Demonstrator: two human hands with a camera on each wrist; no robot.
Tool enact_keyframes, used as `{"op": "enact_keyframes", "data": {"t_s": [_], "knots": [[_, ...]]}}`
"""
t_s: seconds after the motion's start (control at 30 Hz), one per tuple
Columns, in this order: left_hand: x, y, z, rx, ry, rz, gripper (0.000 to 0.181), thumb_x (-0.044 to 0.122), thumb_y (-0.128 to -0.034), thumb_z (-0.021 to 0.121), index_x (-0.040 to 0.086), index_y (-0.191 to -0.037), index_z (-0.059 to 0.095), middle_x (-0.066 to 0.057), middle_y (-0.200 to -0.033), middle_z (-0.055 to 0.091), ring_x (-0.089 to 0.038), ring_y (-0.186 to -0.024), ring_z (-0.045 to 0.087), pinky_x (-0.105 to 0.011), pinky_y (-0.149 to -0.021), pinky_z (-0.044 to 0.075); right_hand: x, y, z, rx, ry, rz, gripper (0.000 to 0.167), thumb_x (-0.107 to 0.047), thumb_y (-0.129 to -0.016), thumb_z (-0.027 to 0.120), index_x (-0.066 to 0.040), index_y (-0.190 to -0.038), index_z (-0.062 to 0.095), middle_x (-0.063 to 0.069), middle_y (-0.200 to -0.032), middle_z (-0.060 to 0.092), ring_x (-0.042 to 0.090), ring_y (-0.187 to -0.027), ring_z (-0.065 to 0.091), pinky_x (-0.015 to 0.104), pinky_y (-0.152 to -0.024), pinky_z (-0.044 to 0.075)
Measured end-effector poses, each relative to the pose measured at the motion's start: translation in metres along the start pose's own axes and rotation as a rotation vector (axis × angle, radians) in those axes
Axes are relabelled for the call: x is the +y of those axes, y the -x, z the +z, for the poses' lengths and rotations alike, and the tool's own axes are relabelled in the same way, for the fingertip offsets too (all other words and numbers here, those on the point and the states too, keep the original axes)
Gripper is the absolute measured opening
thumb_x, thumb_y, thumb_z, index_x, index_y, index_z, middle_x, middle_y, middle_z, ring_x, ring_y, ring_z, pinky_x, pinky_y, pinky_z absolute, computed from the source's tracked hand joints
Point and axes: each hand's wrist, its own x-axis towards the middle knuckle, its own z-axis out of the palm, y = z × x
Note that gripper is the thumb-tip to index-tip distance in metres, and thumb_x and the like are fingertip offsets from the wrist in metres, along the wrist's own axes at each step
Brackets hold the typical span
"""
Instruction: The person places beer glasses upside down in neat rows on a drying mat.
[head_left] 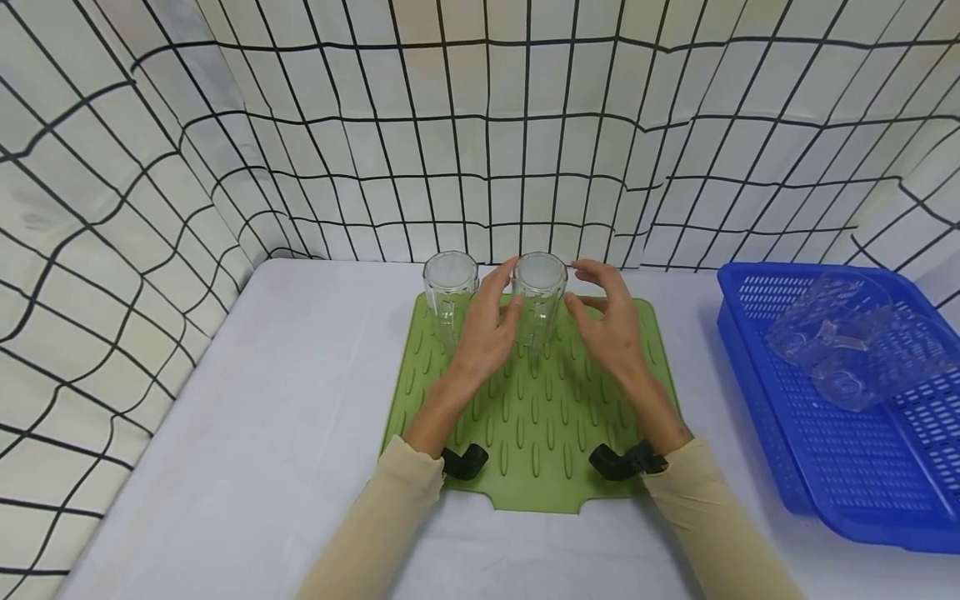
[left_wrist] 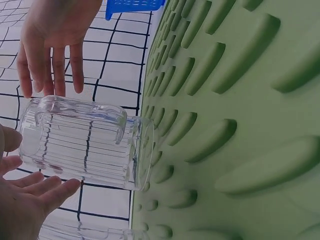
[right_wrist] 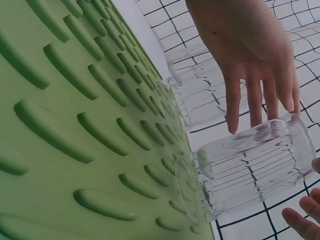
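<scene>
Head view: right glass (head_left: 540,304) on far part of green mat (head_left: 536,442), base up by the look of it, long axis upright. Set between left hand (head_left: 487,329) and right hand (head_left: 613,321). Left glass (head_left: 450,292) on left hand's outer side. Left hand nearer, fingers right beside right glass; right hand a little off, gap visible. Wide grip from both sides, fingers relaxed, nothing clasped.

Left wrist view: right glass sideways in picture, by camera roll only; long axis square to green mat, rim against it. Right hand opposite, fingers extended. Left fingers alongside; cannot tell touch from near-touch.

Right wrist view: left fingertips meeting outline of right glass, contact uncertain. Right fingertips apart, opposite side. Judgement: any closing crosswise to upright axis, shorter way for left hand.
</scene>
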Motion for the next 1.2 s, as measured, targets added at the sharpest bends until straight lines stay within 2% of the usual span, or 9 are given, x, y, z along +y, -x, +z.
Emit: {"op": "enact_keyframes", "data": {"t_s": [0.23, 0.63, 0.93, 1.2], "knots": [[0.006, 0.004, -0.003, 0.017, -0.030, 0.041, 0.055, 0.015, -0.1082, 0.053, 0.014, -0.161, 0.037, -0.010, -0.168, 0.033, -0.029, -0.153, 0.039, -0.051, -0.116, 0.050, -0.006, -0.004, -0.011, 0.010, 0.032, -0.031, 0.042, -0.003, -0.098, 0.069, -0.001, -0.139, 0.059, 0.018, -0.142, 0.057, 0.031, -0.136, 0.056, 0.047, -0.103, 0.060], [0.021, 0.011, -0.015, 0.067, -0.033, 0.096, 0.050, 0.018, -0.1071, 0.055, 0.011, -0.155, 0.045, -0.013, -0.163, 0.037, -0.028, -0.149, 0.042, -0.045, -0.114, 0.052, -0.021, -0.017, -0.041, 0.007, 0.126, -0.039, 0.042, -0.013, -0.099, 0.072, -0.005, -0.139, 0.062, 0.017, -0.137, 0.058, 0.030, -0.134, 0.056, 0.049, -0.106, 0.055], [0.022, 0.016, -0.025, 0.101, -0.021, 0.166, 0.046, 0.018, -0.1057, 0.060, 0.008, -0.150, 0.053, -0.015, -0.159, 0.043, -0.030, -0.147, 0.047, -0.048, -0.110, 0.055, -0.031, -0.026, -0.063, 0.075, 0.195, -0.044, 0.038, -0.006, -0.098, 0.070, -0.003, -0.136, 0.063, 0.017, -0.137, 0.060, 0.029, -0.131, 0.056, 0.052, -0.106, 0.055], [0.017, 0.023, -0.033, 0.102, 0.042, 0.194, 0.042, 0.013, -0.1037, 0.063, 0.008, -0.145, 0.056, -0.013, -0.147, 0.054, -0.028, -0.135, 0.057, -0.044, -0.104, 0.059, -0.040, -0.029, -0.081, 0.118, 0.253, 0.004, 0.040, -0.013, -0.099, 0.071, -0.004, -0.137, 0.063, 0.017, -0.139, 0.060, 0.030, -0.132, 0.056, 0.052, -0.108, 0.053]]}}
